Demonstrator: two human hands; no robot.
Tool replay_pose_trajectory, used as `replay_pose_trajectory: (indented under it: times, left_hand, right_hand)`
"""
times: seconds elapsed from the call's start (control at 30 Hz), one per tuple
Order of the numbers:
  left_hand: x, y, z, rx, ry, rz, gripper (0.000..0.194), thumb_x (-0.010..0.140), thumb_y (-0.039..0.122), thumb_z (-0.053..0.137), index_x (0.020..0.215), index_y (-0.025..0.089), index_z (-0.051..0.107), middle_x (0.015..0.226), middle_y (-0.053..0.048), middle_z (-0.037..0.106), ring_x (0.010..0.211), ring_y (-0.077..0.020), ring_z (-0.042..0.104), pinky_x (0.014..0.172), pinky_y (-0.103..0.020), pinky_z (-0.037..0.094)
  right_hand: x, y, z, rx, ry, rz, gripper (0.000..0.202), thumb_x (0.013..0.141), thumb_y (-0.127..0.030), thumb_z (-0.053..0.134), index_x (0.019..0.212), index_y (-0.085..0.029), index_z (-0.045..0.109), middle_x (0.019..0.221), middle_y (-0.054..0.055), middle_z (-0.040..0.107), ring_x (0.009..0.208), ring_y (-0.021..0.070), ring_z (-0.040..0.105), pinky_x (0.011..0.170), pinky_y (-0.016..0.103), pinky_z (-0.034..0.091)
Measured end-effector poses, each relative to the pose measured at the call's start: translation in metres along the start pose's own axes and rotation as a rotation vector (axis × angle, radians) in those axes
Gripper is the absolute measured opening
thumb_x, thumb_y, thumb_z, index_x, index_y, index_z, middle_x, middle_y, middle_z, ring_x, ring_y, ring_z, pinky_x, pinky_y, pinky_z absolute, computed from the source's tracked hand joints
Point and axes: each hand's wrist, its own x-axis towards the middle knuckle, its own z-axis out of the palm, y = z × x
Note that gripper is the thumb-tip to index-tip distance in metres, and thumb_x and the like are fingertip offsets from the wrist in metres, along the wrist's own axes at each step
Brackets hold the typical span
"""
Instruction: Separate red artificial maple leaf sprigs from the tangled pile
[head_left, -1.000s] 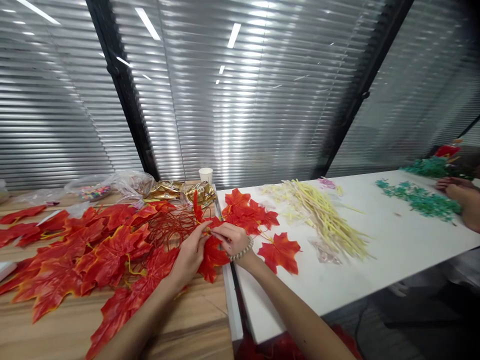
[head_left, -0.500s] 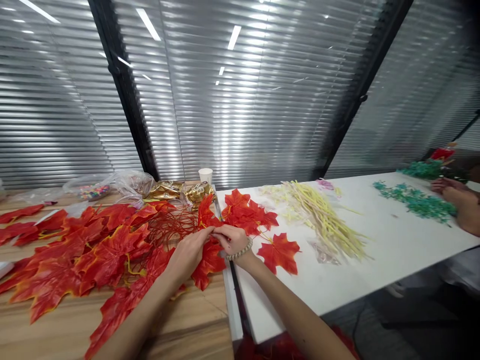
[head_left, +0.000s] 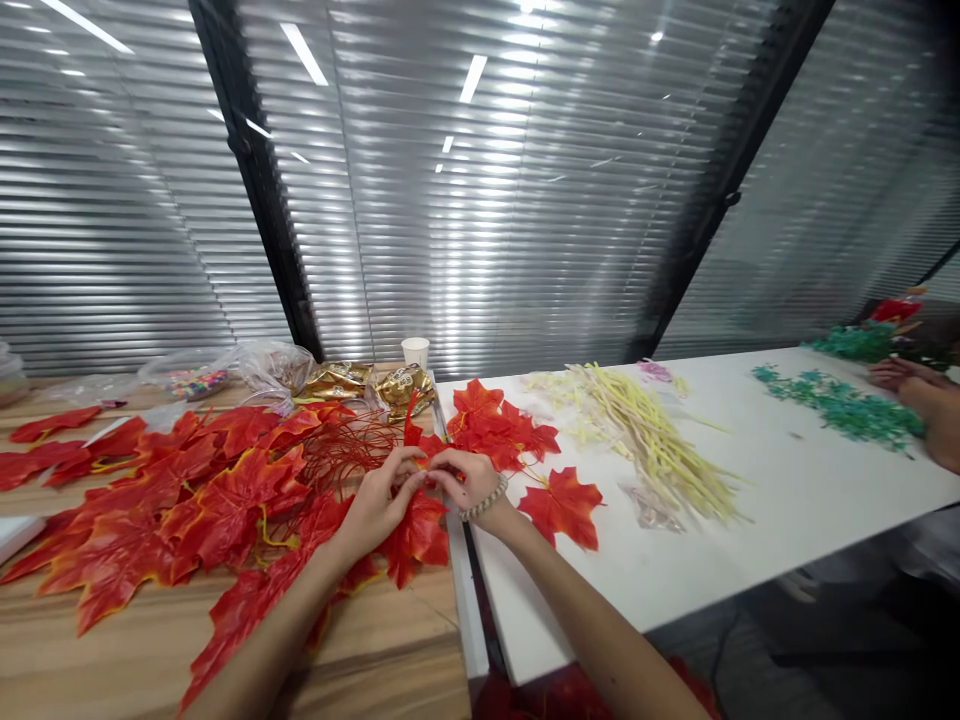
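Note:
My left hand (head_left: 379, 505) and my right hand (head_left: 471, 482), with a bead bracelet on its wrist, meet fingertip to fingertip over the seam between two tables. Both pinch at a red artificial maple leaf (head_left: 412, 425) that shows almost edge-on just beyond the fingers; the exact spot gripped is hidden. Below the fingers another red maple leaf (head_left: 420, 540) is spread. Thin red cords (head_left: 349, 440) lie tangled left of my hands. To the right, a pile of red leaves (head_left: 487, 425) and one single leaf (head_left: 562, 503) rest on the white table.
Many maple leaves (head_left: 225, 505) cover the wooden table (head_left: 390, 650). Behind them are gold packets (head_left: 337, 380), a paper cup (head_left: 415, 351) and a tub of coloured beads (head_left: 195, 380). The white table (head_left: 600, 590) bears yellow strips (head_left: 652, 430) and green sprigs (head_left: 840, 400) near another person's hand (head_left: 911, 380).
The leaf beyond my fingertips has turned from broad to nearly edge-on. My left hand's fingers have lifted and curled, opening a gap behind the pinch. The view has shifted slightly.

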Motion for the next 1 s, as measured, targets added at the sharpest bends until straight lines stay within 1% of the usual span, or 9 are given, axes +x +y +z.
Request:
replay_pose_trajectory:
  times: [0.1,0.23,0.33,0.47,0.53,0.6,0.73,0.87,1.0]
  left_hand:
    - [0.0,0.0,0.001,-0.089,-0.03,-0.056,0.02,0.084,0.033,0.043,0.099,0.02,0.046,0.072,0.001,0.06,0.068,-0.0134,0.058,0.063,-0.024,0.044]
    - [0.001,-0.001,0.001,-0.215,-0.074,-0.118,0.02,0.082,0.033,0.047,0.095,0.018,0.047,0.065,0.003,0.056,0.064,-0.0117,0.055,0.062,-0.022,0.042]
    - [0.002,-0.003,0.0,-0.293,-0.063,-0.156,0.018,0.08,0.032,0.051,0.089,0.018,0.046,0.063,0.004,0.056,0.062,-0.0106,0.054,0.062,-0.021,0.042]
    - [0.004,-0.009,0.0,-0.351,-0.019,-0.222,0.02,0.074,0.032,0.058,0.081,0.017,0.047,0.06,0.004,0.059,0.058,-0.0103,0.055,0.059,-0.021,0.041]
    - [0.004,-0.012,-0.001,-0.345,0.014,-0.25,0.021,0.07,0.033,0.061,0.079,0.017,0.051,0.059,0.003,0.061,0.057,-0.0112,0.056,0.058,-0.021,0.042]
    - [0.005,-0.013,0.0,-0.315,0.038,-0.258,0.021,0.068,0.033,0.063,0.077,0.016,0.054,0.061,0.001,0.063,0.059,-0.0129,0.058,0.059,-0.023,0.044]
    - [0.005,-0.009,0.004,-0.234,0.072,-0.221,0.019,0.07,0.034,0.06,0.069,0.015,0.059,0.067,-0.002,0.065,0.065,-0.0155,0.06,0.062,-0.025,0.046]
    - [0.005,-0.005,0.006,-0.13,0.076,-0.154,0.023,0.078,0.035,0.049,0.072,0.016,0.061,0.069,-0.002,0.065,0.066,-0.015,0.059,0.063,-0.024,0.045]
    - [0.006,-0.002,0.0,-0.016,0.11,-0.101,0.024,0.081,0.033,0.045,0.073,0.016,0.061,0.071,-0.002,0.064,0.068,-0.0145,0.058,0.065,-0.024,0.045]
  right_hand:
    - [0.001,-0.002,-0.005,0.051,-0.055,0.012,0.012,0.078,-0.012,0.051,0.075,-0.017,0.062,0.066,0.001,0.063,0.058,0.0122,0.057,0.057,0.022,0.044]
    - [0.001,-0.002,-0.006,0.184,-0.085,0.068,0.011,0.078,-0.016,0.053,0.072,-0.016,0.063,0.064,0.001,0.063,0.057,0.0121,0.059,0.057,0.022,0.046]
    - [-0.001,0.003,-0.002,0.339,-0.095,0.151,0.011,0.076,-0.022,0.057,0.072,-0.015,0.064,0.065,0.002,0.064,0.056,0.0129,0.061,0.057,0.022,0.048]
    - [-0.001,0.007,0.007,0.511,-0.057,0.261,0.013,0.072,-0.028,0.061,0.072,-0.016,0.061,0.063,0.002,0.063,0.054,0.0134,0.06,0.053,0.023,0.049]
    - [-0.001,0.007,0.009,0.499,-0.025,0.28,0.012,0.071,-0.028,0.061,0.071,-0.016,0.06,0.06,0.001,0.062,0.053,0.0128,0.059,0.052,0.022,0.048]
    - [-0.001,0.006,0.01,0.407,-0.004,0.263,0.01,0.071,-0.025,0.061,0.069,-0.016,0.06,0.06,0.001,0.061,0.054,0.0124,0.058,0.053,0.022,0.047]
    - [-0.003,0.009,0.012,0.221,0.007,0.21,0.009,0.074,-0.021,0.057,0.068,-0.016,0.061,0.062,0.001,0.063,0.057,0.0122,0.058,0.056,0.022,0.046]
    - [-0.005,0.015,0.017,0.263,0.029,0.255,0.01,0.073,-0.024,0.059,0.07,-0.016,0.063,0.066,0.002,0.064,0.06,0.0125,0.059,0.057,0.022,0.047]
    - [-0.005,0.016,0.02,0.346,0.014,0.266,0.014,0.073,-0.026,0.06,0.079,-0.015,0.066,0.074,0.005,0.067,0.065,0.0147,0.062,0.06,0.024,0.05]
